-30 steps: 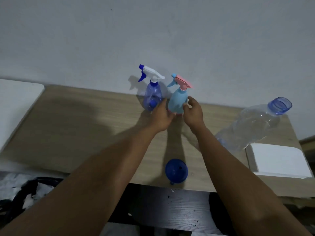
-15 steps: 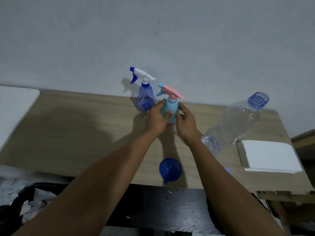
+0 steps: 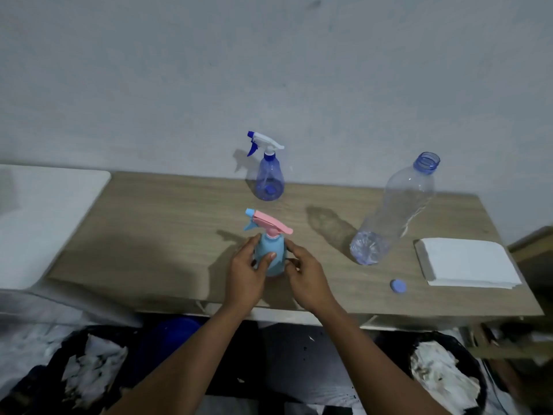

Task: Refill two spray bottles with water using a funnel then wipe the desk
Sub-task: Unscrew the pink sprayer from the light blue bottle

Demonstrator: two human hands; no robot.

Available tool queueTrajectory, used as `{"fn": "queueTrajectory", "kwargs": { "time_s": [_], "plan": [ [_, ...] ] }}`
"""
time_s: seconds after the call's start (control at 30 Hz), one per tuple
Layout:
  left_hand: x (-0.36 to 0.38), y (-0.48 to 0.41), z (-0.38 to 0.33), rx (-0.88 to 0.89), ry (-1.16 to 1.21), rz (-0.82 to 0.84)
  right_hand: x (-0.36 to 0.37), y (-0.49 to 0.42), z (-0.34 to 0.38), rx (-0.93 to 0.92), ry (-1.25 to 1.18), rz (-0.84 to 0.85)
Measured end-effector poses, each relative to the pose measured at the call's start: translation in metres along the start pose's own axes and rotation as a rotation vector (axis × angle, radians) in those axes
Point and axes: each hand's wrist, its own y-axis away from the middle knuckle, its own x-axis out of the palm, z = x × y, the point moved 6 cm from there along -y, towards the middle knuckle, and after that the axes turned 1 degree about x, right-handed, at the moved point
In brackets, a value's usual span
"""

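Note:
A light blue spray bottle [image 3: 273,253] with a pink trigger stands upright near the middle front of the wooden desk [image 3: 155,235]. My left hand [image 3: 247,280] grips its left side, thumb across the front. My right hand [image 3: 306,278] holds its right side with curled fingers. A translucent purple-blue spray bottle [image 3: 269,182] with a white and blue trigger stands alone at the back by the wall. A blurred blue rounded shape [image 3: 175,329] shows below the desk's front edge; I cannot tell whether it is the funnel.
An uncapped clear water bottle [image 3: 393,214] with a little water stands at the right, its blue cap [image 3: 398,286] lying in front of it. A white folded cloth [image 3: 466,266] lies at the far right. A white surface [image 3: 45,220] adjoins the desk's left end. Dark bags with white scraps [image 3: 89,372] sit below.
Both hands drew the light blue spray bottle from beside the purple-blue one at the back toward the desk's front. The purple-blue bottle stayed put.

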Motion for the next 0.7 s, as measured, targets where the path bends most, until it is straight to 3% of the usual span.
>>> {"fn": "queueTrajectory", "kwargs": {
  "time_s": [0.3,0.53,0.7],
  "plan": [
    [-0.002,0.020,0.027,-0.102,-0.039,0.043,0.009,0.020,-0.020,0.061,0.061,0.024],
    [-0.001,0.012,0.023,-0.002,-0.199,0.137,0.007,0.015,-0.015,0.040,-0.054,-0.105],
    [-0.001,0.006,0.028,-0.045,-0.218,0.162,0.014,0.001,0.009,0.004,-0.110,-0.178]
  ]
}}
